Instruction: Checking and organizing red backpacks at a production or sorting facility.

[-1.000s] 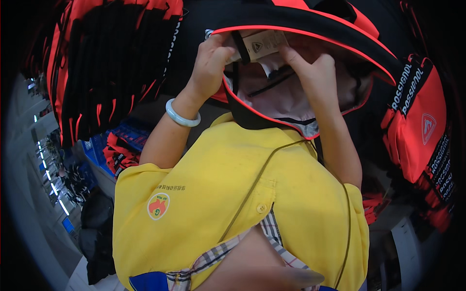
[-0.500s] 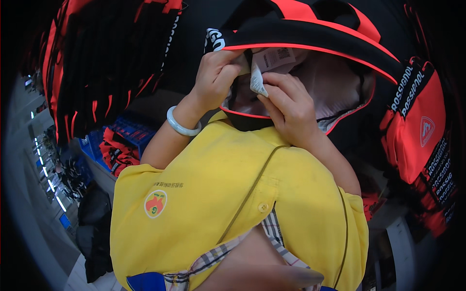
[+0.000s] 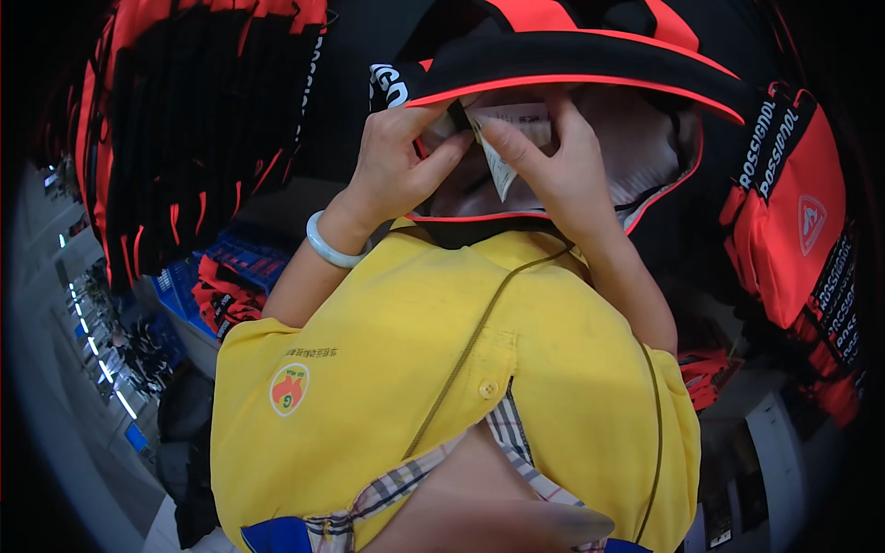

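A black bag with red trim point(image 3: 572, 57) lies open in front of me, its pale lining point(image 3: 636, 138) showing. My left hand point(image 3: 395, 158) is closed on the left edge of the opening, beside a short dark strip; its fingertips are partly hidden. From there a small white fabric label point(image 3: 499, 169) hangs down, folded to a point. My right hand point(image 3: 567, 161) reaches into the opening with thumb and fingers apart. Its thumb is by the small label, and its fingertips lie near a larger white label point(image 3: 521, 113) on the lining.
Many black and red bags point(image 3: 198, 120) are stacked at the left. Under them stands a blue crate point(image 3: 244, 258) with red and black pieces point(image 3: 226, 293). To the right is a red bag point(image 3: 797, 217) with a black band, above more red and black pieces point(image 3: 834, 323).
My right hand has let go of the small label's tip, spread its fingers and moved up into the opening. The left hand stays at the edge, shifted slightly left along with the bag.
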The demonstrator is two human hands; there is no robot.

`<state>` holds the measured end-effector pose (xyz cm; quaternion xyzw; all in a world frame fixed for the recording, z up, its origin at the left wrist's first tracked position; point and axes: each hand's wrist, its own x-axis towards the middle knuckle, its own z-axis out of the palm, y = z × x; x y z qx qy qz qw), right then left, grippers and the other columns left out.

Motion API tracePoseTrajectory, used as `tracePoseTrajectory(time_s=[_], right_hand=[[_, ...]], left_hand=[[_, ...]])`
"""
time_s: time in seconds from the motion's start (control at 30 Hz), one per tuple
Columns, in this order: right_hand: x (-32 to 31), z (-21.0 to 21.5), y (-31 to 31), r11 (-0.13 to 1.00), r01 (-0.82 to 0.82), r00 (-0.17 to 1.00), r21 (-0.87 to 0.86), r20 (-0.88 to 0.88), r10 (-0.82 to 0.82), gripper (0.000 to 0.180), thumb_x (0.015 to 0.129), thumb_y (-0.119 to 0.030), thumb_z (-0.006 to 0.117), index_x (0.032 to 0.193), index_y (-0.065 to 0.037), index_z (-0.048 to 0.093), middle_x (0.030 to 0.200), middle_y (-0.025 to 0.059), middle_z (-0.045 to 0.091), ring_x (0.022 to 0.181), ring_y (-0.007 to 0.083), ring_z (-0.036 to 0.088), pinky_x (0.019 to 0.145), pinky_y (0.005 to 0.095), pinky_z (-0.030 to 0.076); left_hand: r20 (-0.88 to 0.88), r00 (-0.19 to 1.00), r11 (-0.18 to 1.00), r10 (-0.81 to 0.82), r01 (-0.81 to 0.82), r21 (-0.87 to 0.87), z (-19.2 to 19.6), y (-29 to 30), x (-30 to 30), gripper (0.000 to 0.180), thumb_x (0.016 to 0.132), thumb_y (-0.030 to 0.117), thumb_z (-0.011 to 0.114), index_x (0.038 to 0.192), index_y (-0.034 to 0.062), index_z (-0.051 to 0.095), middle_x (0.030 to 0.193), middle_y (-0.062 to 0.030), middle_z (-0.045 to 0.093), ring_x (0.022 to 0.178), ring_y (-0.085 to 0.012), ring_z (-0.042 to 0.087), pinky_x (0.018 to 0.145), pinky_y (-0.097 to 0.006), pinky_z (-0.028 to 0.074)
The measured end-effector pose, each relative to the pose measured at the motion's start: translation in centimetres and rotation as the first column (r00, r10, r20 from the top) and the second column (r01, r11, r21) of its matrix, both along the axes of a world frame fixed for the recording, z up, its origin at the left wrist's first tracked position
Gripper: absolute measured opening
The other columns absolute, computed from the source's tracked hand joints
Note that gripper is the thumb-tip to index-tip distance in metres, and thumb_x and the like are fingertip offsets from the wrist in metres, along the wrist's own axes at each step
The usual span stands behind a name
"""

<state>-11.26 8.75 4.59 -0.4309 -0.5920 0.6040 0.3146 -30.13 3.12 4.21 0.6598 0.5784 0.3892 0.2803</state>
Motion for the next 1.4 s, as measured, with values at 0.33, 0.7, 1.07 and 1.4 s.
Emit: tracePoseTrajectory(time_s=[0.33,0.7,1.07,1.4], right_hand=[[1.1,1.0,-1.6,0.955,-0.103,0.995,0.278,0.035,0.097,0.077,0.067,-0.021,0.084,0.131,-0.005,0.045,0.120,0.0158,0.058,0.108,0.0307,0.059,0.091,0.0370,0.047],[1.8,-1.0,-2.9,0.829,-0.192,0.981,0.525,0.119,0.152,0.049,0.077,0.009,0.069,0.123,-0.003,0.057,0.101,0.0114,0.068,0.085,0.0208,0.070,0.075,0.0287,0.056],[1.2,-1.4,-3.1,0.756,-0.205,0.979,0.621,0.129,0.160,0.053,0.072,-0.003,0.080,0.117,-0.005,0.052,0.077,0.0082,0.062,0.062,0.0198,0.061,0.054,0.0286,0.048],[0.4,-1.0,-2.6,0.725,-0.221,0.975,0.652,0.133,0.177,0.030,0.071,-0.010,0.078,0.092,-0.006,0.057,0.070,0.0068,0.059,0.059,0.0251,0.060,0.059,0.0335,0.048]], left_hand=[[-0.025,0.997,0.998,0.069,-0.069,0.009,-0.4,-0.3,0.2,0.040,0.074,0.011,0.072,0.112,0.0045,0.064,0.098,-0.0149,0.066,0.079,-0.0326,0.066,0.068,-0.035,0.053],[-0.088,0.995,0.997,0.042,-0.047,-0.056,-0.2,-1.6,0.1,0.047,0.071,0.004,0.068,0.118,0.0057,0.062,0.104,-0.0159,0.065,0.080,-0.0306,0.067,0.068,-0.033,0.053],[-0.110,0.994,1.000,0.004,-0.003,0.008,-0.7,-2.1,0.4,0.048,0.064,0.004,0.073,0.112,0.0068,0.065,0.105,-0.0166,0.065,0.066,-0.0278,0.065,0.059,-0.032,0.052],[-0.131,0.991,0.998,0.016,-0.008,0.065,-0.5,-2.1,0.6,0.042,0.064,0.006,0.075,0.106,0.0057,0.066,0.103,-0.0180,0.064,0.066,-0.0294,0.064,0.058,-0.032,0.051]])
